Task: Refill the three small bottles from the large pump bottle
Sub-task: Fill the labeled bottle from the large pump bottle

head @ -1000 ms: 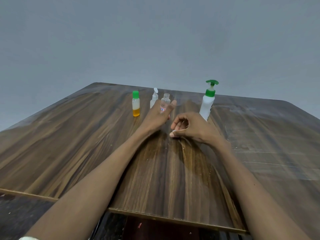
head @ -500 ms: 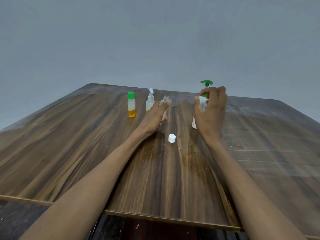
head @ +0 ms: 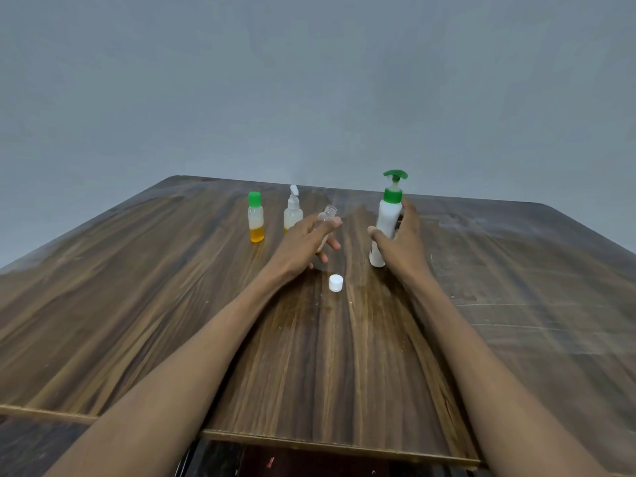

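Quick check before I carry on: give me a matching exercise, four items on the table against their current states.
1 pump bottle
2 clear small bottle
3 white cap
4 green-capped bottle

a lying loose on the table
b gripped by right hand
c capped, orange liquid at bottom
d uncapped, held by left hand

Pairs: 1-b, 2-d, 3-a, 4-c

What you cannot see from the head camera

Your left hand covers most of the clear bottle, so its fill level is hidden. Your right hand hides the pump bottle's right side. The flip-cap bottle's base sits behind your knuckles. Both forearms run off the bottom edge.
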